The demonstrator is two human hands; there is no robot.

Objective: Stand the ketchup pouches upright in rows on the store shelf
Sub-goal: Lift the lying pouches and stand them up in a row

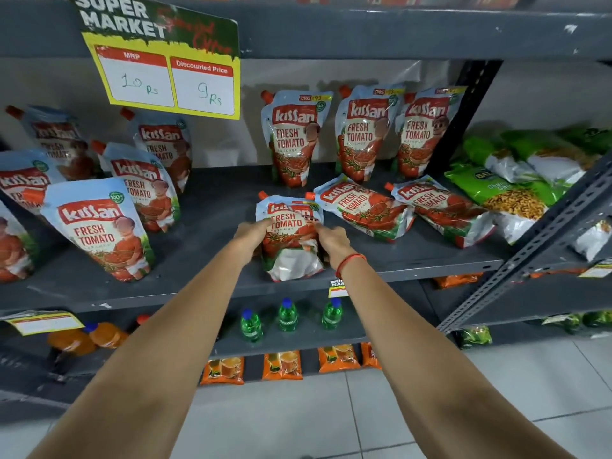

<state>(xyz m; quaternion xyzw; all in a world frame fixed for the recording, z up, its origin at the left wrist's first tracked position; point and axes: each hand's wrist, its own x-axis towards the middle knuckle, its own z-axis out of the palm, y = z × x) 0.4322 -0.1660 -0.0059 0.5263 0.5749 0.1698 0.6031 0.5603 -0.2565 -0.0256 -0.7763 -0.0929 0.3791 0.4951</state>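
Note:
A red and blue ketchup pouch [291,240] leans back near the front of the grey shelf [212,207], its white base toward me. My left hand [252,234] grips its left side and my right hand [332,240], a red thread on the wrist, grips its right side. Three pouches [364,134] stand upright in a row at the back. Two more pouches [364,207] [440,207] lie flat to the right of the held one. Several pouches [99,226] stand upright on the left.
Green snack bags [516,180] lie on the neighbouring shelf at right, behind a slanted metal post [543,240]. A yellow price sign [165,61] hangs above. Below are green bottles [287,314], orange bottles [86,339] and orange packets [281,364]. The floor is tiled.

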